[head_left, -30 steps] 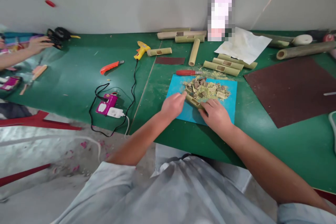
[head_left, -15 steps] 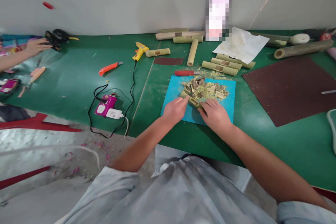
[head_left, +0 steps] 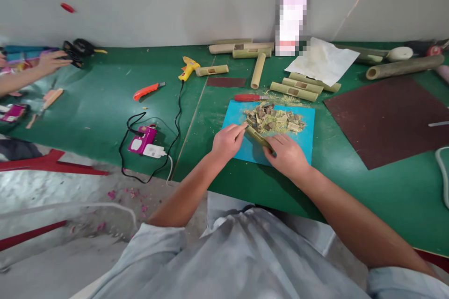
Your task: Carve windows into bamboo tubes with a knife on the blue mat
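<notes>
Bamboo tube (head_left: pixel 257 136) is over the blue sheet (head_left: pixel 242 153) beside chips (head_left: pixel 275 118), near end gripped by fingers of the right hand (head_left: pixel 287 155), far end at the left hand (head_left: pixel 227 141), whose grip is unclear.

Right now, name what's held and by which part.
A bamboo tube: the right hand grips its near end; the left hand is at its far end, grip unclear.

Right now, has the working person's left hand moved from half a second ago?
Yes: the left hand has shifted leftward and slightly toward the wall, judged against the yellow glue gun.
</notes>
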Demonstrator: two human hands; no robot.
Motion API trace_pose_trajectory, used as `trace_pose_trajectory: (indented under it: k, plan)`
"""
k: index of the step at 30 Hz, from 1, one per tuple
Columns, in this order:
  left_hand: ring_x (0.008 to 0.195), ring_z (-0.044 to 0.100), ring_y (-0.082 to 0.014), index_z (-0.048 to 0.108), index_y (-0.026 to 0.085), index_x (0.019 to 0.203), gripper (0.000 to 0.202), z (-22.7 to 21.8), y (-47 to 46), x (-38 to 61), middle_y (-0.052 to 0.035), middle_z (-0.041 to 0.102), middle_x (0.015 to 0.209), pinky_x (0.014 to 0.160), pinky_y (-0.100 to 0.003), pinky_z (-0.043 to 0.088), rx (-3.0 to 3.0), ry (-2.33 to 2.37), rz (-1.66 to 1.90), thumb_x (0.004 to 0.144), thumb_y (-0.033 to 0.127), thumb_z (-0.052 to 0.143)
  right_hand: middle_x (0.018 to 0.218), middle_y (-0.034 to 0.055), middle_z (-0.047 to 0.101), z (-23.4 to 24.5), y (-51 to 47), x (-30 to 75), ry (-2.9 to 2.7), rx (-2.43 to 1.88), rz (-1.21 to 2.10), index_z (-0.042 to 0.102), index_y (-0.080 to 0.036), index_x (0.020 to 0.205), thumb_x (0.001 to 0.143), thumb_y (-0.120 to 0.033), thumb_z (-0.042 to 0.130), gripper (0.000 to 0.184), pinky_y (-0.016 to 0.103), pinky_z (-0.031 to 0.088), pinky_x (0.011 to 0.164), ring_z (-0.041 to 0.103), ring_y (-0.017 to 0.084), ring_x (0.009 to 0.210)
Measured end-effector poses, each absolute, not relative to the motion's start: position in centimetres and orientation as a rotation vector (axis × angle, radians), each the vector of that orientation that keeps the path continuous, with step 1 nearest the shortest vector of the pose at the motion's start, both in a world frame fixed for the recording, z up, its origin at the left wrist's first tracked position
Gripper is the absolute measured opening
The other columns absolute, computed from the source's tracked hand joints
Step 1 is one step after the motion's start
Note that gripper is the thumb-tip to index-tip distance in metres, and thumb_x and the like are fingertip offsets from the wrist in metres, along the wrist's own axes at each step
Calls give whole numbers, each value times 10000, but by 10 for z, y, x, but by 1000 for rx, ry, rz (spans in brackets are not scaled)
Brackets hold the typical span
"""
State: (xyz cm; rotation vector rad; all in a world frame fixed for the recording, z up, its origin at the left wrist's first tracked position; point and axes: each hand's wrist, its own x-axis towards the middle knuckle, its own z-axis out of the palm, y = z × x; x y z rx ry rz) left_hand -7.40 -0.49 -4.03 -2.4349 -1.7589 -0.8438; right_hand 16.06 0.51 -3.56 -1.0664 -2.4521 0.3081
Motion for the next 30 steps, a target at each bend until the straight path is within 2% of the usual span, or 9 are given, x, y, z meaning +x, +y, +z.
trace_pose_trajectory:
  k: [3, 8, 12, 16, 20, 23, 27, 30]
  plan:
    - [876, 734, -164, 728, 151, 1208, 354, -40, -5, -77, -97, 774, 984, 769, -242, 580, -2394, -1799, -850, 1076, 301, 435, 866, 94, 691, -37, 2, 159, -2444, -1078, 329, 708, -158, 1034, 963, -221, 503, 226, 351, 484, 741, 610, 233, 821]
    - [800, 721, -157, 712, 121, 1229, 390, -50, -18, -63, -102, 760, 906, 701, -229, 555, -2388, -1804, -814, 1088, 311, 402, 832, 103, 670, -40, 0, 158, -2447, -1131, 341, 704, -168, 899, 960, -227, 515, 207, 361, 466, 704, 605, 242, 801]
    - [744, 700, -146, 708, 154, 1242, 433, -53, -26, -56, -70, 744, 837, 647, -217, 530, -2485, -1719, -748, 1100, 349, 349, 849, 103, 667, -40, 0, 159, -2468, -1140, 364, 702, -180, 904, 976, -245, 516, 209, 371, 472, 716, 607, 252, 829]
    - [757, 693, -153, 701, 125, 1246, 496, -52, -23, -63, -100, 736, 843, 659, -223, 530, -2471, -1740, -704, 1109, 339, 275, 883, 108, 674, -39, 1, 160, -2479, -1139, 395, 706, -186, 927, 978, -276, 542, 193, 380, 487, 747, 611, 257, 861]
    - [739, 687, -162, 710, 150, 1236, 516, -53, -19, -64, -96, 733, 835, 649, -236, 539, -2551, -1700, -660, 1106, 376, 265, 878, 107, 676, -40, 2, 160, -2481, -1144, 406, 709, -181, 931, 972, -259, 543, 188, 381, 490, 741, 613, 259, 862]
    - [800, 699, -186, 698, 102, 1234, 550, -53, -17, -62, -135, 735, 887, 693, -267, 559, -2501, -1753, -670, 1109, 355, 226, 884, 112, 679, -42, 2, 160, -2469, -1151, 407, 712, -169, 939, 976, -272, 546, 199, 383, 496, 752, 618, 260, 871]
    - [765, 692, -165, 693, 153, 1254, 491, -55, -18, -58, -92, 733, 861, 681, -242, 550, -2543, -1735, -648, 1106, 367, 276, 874, 102, 679, -43, 3, 161, -2457, -1150, 409, 712, -178, 936, 979, -265, 537, 201, 376, 495, 750, 619, 253, 864]
    - [811, 697, -183, 674, 128, 1272, 510, -56, -18, -59, -122, 732, 910, 719, -274, 566, -2501, -1777, -646, 1109, 328, 234, 865, 97, 676, -44, 3, 161, -2444, -1153, 407, 714, -188, 945, 984, -291, 537, 208, 378, 496, 760, 617, 251, 863]
